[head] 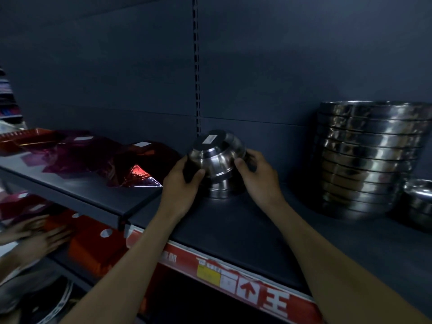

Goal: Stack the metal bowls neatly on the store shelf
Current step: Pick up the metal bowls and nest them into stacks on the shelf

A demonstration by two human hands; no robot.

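Observation:
An upside-down metal bowl (216, 155) with a white sticker on its base is held tilted over another upturned metal piece (219, 189) that rests on the dark shelf (245, 230). My left hand (184, 183) grips the bowl's left rim and my right hand (259, 176) grips its right rim. A tall stack of several nested metal bowls (364, 157) stands upright at the right of the shelf. A small metal bowl (420, 202) sits beside that stack at the far right edge.
Red and purple shiny plastic trays (100, 155) lie on the neighbouring shelf to the left. Another person's hands (39, 232) reach onto the lower shelf at the far left, near an orange box (93, 249). A red price strip (245, 286) runs along the shelf front.

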